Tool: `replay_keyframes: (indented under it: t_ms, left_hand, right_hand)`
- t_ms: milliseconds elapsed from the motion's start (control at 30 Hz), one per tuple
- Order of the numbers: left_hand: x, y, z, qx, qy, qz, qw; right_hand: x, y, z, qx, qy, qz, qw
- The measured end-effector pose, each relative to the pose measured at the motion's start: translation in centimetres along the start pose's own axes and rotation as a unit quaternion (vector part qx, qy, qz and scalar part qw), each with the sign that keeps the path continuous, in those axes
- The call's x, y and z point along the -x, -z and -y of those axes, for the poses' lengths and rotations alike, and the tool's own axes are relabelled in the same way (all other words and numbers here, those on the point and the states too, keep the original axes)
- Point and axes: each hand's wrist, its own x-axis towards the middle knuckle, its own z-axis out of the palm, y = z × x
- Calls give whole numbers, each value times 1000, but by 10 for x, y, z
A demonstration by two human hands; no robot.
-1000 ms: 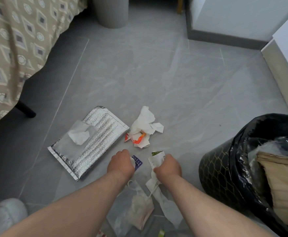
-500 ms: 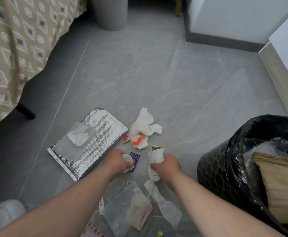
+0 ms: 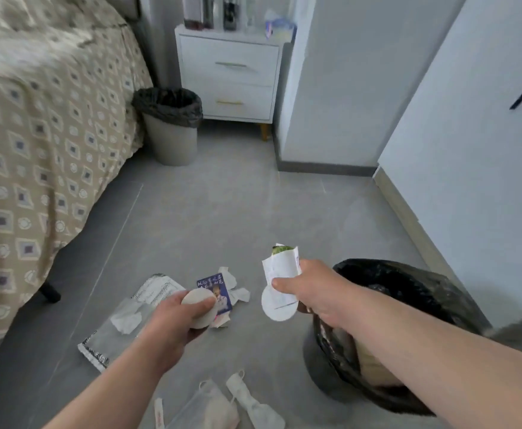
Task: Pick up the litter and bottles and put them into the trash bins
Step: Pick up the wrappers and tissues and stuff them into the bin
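Observation:
My left hand (image 3: 180, 320) is raised above the floor, gripping a round white pad (image 3: 199, 309) and a small blue printed card (image 3: 215, 292). My right hand (image 3: 312, 289) holds a white paper wrapper (image 3: 279, 280) with green at its top, just left of the black-lined trash bin (image 3: 408, 283) at the lower right. On the floor below lie a silver foil mailer (image 3: 98, 354) with a tissue (image 3: 126, 320) on it, crumpled white paper (image 3: 238, 292), and face masks (image 3: 253, 404) near the bottom edge.
A second grey bin with a black liner (image 3: 169, 125) stands far ahead beside the bed (image 3: 36, 119). A white nightstand (image 3: 228, 72) with bottles on top is behind it. White walls and a cabinet close in the right side.
Both hands have lifted off the floor with their litter. My view has tilted up, so the far bin and the nightstand are now visible. My right hand has moved toward the near bin.

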Motion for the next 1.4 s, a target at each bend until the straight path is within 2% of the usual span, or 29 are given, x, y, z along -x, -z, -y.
replay_keyframes:
  t_ms: [167, 367, 433, 500, 633, 700, 767, 867, 933, 1000, 1033, 1133, 1267, 1333, 1400]
  left_hand:
    - [51, -68, -2, -50, -32, 53, 997]
    - [74, -176, 29, -242, -96, 90, 961]
    - [78, -214, 39, -352, -144, 91, 921]
    - [77, -245, 49, -458, -185, 107, 863]
    - [66, -276, 72, -566, -185, 162, 787]
    - [58, -276, 83, -611, -182, 168, 752]
    - [55, -269, 88, -624, -196, 151, 741]
    - [59, -249, 80, -622, -310, 77, 715]
    - [60, -227, 72, -668, -327, 67, 666]
    - [60, -204, 69, -724, -287, 100, 619]
    - [60, -197, 68, -734, -263, 123, 614]
    - [57, -191, 70, -709, -245, 152, 643]
    - [49, -187, 76, -665, -262, 156, 682]
    - [46, -185, 79, -653, -267, 160, 690]
    - [44, -183, 81, -640, -267, 166, 701]
  right_hand:
    - [45, 87, -30, -79, -23, -38, 996]
    - [50, 172, -90, -135, -70, -104, 983]
    - [49, 191, -102, -158, -77, -136, 975]
    - [45, 202, -112, -163, -84, -157, 970]
    - [40, 208, -125, -164, -90, -164, 969]
    - [40, 210, -128, -152, -95, -157, 971]
    - [42, 210, -130, -131, -97, -151, 975]
    - [50, 208, -134, -74, -94, -152, 981]
    - [53, 199, -139, -18, -88, -139, 986]
    - [51, 184, -145, 19, -82, -104, 991]
    - [49, 176, -147, 46, -76, -88, 992]
    - [44, 156, -149, 168, -47, -74, 982]
    - [43, 139, -146, 395, 35, -131, 909]
    - [39, 129, -150, 437, 39, -88, 894]
    - [33, 122, -155, 445, 7, -48, 894]
